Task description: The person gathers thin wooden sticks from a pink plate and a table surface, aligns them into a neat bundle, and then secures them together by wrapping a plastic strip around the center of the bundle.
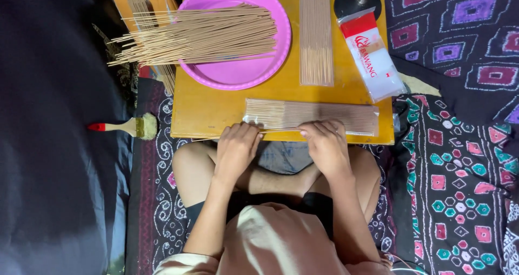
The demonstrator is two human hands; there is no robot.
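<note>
- The left hand [236, 148] and right hand [326, 145] both pinch the near edge of a clear packet [311, 116] of incense sticks, fingers curled on it.
- The packet lies flat across the front of the yellow board [205, 110], over the person's crossed legs.
- Looks like the packing step: evening the sticks inside the sleeve.
- Next calls for a steady grip at both ends, so nothing slides out.
- Loose sticks [200, 34] fill the pink basin [238, 72]; a brush [127, 127] lies off to the left.

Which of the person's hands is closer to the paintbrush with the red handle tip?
Left. The left hand is at the board's near edge, on the side of the paintbrush; the right hand is farther along that edge, beyond the left.
</note>
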